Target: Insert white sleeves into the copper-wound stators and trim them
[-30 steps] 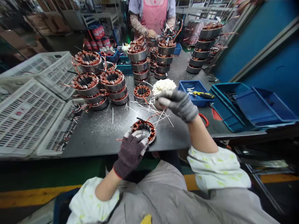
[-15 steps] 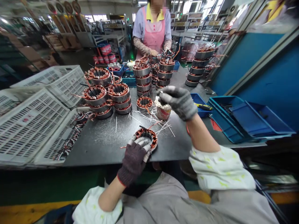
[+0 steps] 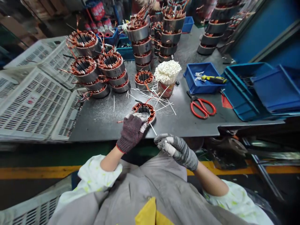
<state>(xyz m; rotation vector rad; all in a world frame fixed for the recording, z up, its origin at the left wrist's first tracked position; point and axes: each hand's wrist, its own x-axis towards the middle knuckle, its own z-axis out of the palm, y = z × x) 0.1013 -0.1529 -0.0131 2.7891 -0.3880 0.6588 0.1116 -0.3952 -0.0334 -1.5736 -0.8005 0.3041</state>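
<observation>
Maroon-gloved left hand (image 3: 132, 129) grips copper-wound steel ring (image 3: 151, 113) on dark flat table (image 3: 98, 125), grey-gloved right hand (image 3: 177, 150) pinches thin white stick (image 3: 153, 129)

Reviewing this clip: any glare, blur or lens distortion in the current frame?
Head view: pale glare on the dark tabletop; head view: background at upper left dim and blurred; head view: white crates look stretched toward the left edge; head view: left hand and right hand read fairly clearly.
</observation>
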